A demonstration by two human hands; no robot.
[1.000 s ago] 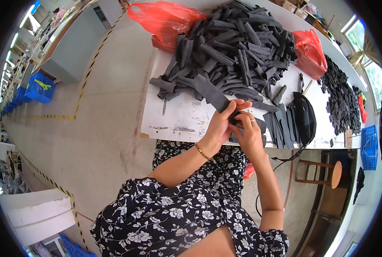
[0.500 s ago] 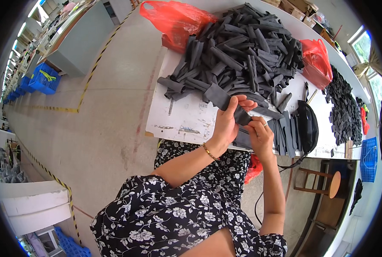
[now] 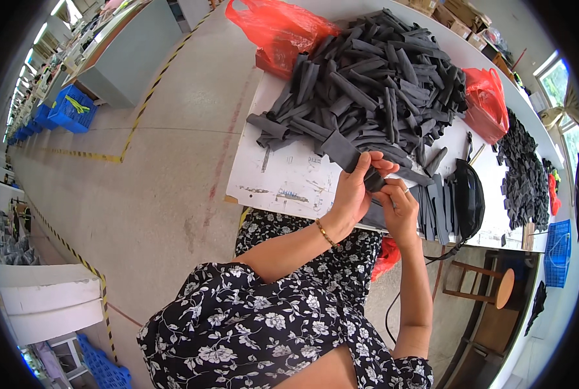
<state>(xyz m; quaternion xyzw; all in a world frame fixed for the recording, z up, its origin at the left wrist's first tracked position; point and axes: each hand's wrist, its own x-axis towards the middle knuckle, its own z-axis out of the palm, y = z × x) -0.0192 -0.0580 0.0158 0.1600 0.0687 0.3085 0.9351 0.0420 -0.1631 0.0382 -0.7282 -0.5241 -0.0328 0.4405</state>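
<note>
Between my two hands is a dark grey fabric strip point(image 3: 341, 151), held above the near edge of the white table point(image 3: 270, 175). My left hand point(image 3: 353, 188) grips it with the thumb on top; its far end sticks out toward the pile. The fingers of my right hand point(image 3: 398, 206) pinch the strip's near end, which is partly hidden behind them. Just beyond lies a large heap of rolled dark grey fabric pieces point(image 3: 367, 84). Flat dark strips point(image 3: 437, 211) lie side by side right of my right hand, next to a black pouch point(image 3: 469, 198) with a strap.
Red plastic bags stand at the heap's left point(image 3: 279, 35) and right point(image 3: 485, 104). A second pile of small dark pieces point(image 3: 523, 172) lies farther right. Below the table at right is a wooden stool point(image 3: 503, 288). Blue crates point(image 3: 74, 110) stand on the floor at far left.
The strip's near end looks more folded and bunched between my hands. The whole view has shifted slightly; both hands keep their hold.
</note>
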